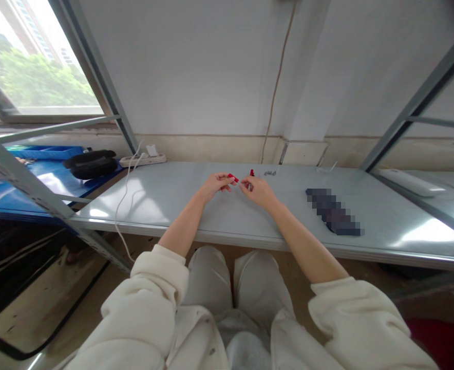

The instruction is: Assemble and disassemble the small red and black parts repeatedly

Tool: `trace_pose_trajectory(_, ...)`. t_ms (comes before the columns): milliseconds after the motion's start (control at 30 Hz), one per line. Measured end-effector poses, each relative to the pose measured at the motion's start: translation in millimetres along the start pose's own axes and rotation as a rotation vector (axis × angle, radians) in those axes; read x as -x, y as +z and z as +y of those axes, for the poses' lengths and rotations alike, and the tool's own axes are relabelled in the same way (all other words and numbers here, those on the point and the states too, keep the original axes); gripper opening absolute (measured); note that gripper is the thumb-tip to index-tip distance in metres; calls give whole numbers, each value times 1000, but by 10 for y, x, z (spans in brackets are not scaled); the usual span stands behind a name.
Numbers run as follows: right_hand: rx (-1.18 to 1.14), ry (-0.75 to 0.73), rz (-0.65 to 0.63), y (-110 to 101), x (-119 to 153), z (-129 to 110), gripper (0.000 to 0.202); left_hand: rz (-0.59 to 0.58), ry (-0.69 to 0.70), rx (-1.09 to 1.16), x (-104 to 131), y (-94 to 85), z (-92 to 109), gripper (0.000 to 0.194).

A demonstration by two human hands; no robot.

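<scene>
Over the grey tabletop (234, 216), my left hand (214, 186) pinches a small red piece (233, 178) between thumb and fingers. My right hand (256, 187) is close beside it, thumb and fingertips pressed together near the red piece's right end. Whatever those right fingertips hold is too small to make out. Just beyond my right hand a second small red object (252, 172) is partly hidden by the fingers. Several small metal-looking parts (270, 173) lie a little further right.
A blurred-out dark flat object (333, 211) lies on the right. A power strip (144, 160) with a white cable (125, 205) hanging over the front edge is at the left. Metal frame posts (99, 77) flank the table. A black case (92, 164) rests on a blue table.
</scene>
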State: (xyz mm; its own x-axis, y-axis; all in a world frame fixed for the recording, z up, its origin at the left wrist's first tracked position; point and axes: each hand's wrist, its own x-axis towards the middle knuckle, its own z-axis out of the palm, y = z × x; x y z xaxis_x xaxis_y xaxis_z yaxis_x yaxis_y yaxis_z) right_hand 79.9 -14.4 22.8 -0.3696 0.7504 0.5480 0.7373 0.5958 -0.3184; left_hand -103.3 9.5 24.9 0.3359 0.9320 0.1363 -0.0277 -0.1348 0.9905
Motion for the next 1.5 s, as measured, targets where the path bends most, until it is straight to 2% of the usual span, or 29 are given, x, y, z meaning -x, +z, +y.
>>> trace_pose_trajectory(133,-10,54,-49,-20,-27,-24,16,93,31,29,-10,-2,10,39)
trace_pose_trajectory(300,-143,292,-215,-223,-19,40,7,136,94,34,-6,35,27,38)
trace_pose_trajectory(400,-176,385,-271,-376,61,176,6,85,116,-110,-15,141,55,36)
trace_pose_trajectory(533,-157,474,-238,-429,172,368,7,62,209,-483,-77,370,145,25)
trace_pose_trajectory(667,-111,480,-124,-346,213,448,10,150,234,-673,-179,576,184,16)
trace_pose_trajectory(800,7,492,-77,-283,227,440,12,201,184,-731,-261,672,20,11)
trace_pose_trajectory(933,101,507,-101,-243,233,429,15,212,125,-790,-295,685,-211,13)
trace_pose_trajectory(1033,151,514,-115,-209,228,416,18,223,121,-811,-305,683,-290,14)
trace_pose_trajectory(1500,242,523,-149,-151,226,361,22,214,99,-883,-279,721,-273,16)
